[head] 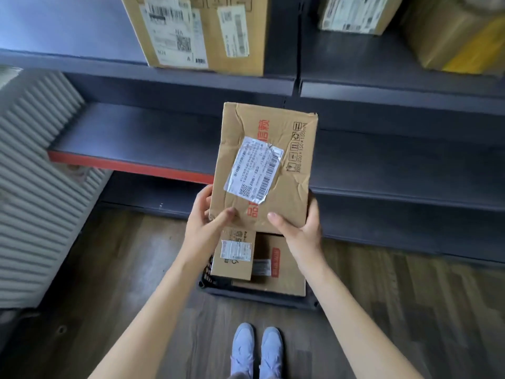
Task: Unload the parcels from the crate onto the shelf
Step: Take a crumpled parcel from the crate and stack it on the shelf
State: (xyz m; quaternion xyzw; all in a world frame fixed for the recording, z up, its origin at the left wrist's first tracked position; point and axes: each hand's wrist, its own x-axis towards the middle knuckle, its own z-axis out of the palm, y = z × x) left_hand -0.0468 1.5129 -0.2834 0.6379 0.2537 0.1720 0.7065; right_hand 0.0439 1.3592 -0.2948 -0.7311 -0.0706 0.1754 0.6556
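A creased brown cardboard parcel [269,149] with a white shipping label and red print is held up in front of the dark shelf [131,138]. My left hand [209,217] grips its near left corner, thumb on top. My right hand [299,228] grips its near right corner, thumb on top as well. Below them on the floor stands a black crate [259,298]. Inside it lie a small labelled box [235,253] and a larger flat box [284,269] beneath it.
The upper shelf [169,80] carries a big labelled carton [196,31], another carton [355,12] and a yellow-taped parcel [459,39]. A grey ribbed panel [35,187] stands at the left. Wood floor and my blue shoes [257,348] lie below.
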